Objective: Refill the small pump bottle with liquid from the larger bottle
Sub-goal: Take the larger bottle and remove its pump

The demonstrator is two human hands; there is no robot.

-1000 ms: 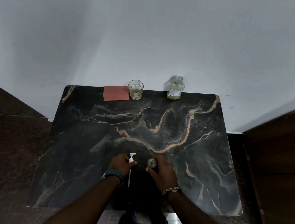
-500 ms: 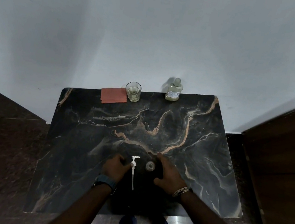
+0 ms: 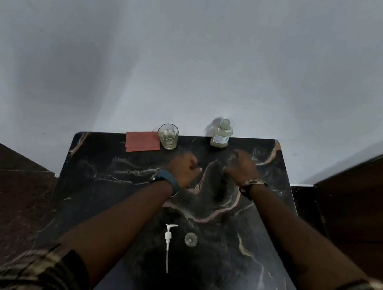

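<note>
1. Both hands have left the near edge and now reach across the table [image 3: 97, 205]. The right hand [image 3: 242, 169], fingers spread and holding nothing, nears the larger bottle [image 3: 221, 136]; the left hand [image 3: 184, 170] hangs loosely curled, also holding nothing.
2. So the pour looks next.
3. The white plastic pump [image 3: 168, 242] lies flat beside the small bottle [image 3: 190, 239], uncapped and clear.
4. Polished dark veined marble; a glass [image 3: 168, 138] beside a red cloth [image 3: 142, 142].

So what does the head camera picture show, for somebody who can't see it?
Two bare hands reach across a dark marble table: the right hand toward the larger bottle by the wall, the left hand beside it, both empty. Nearer the person lie a white pump and the open small bottle. A glass and red cloth sit at the back.
</note>
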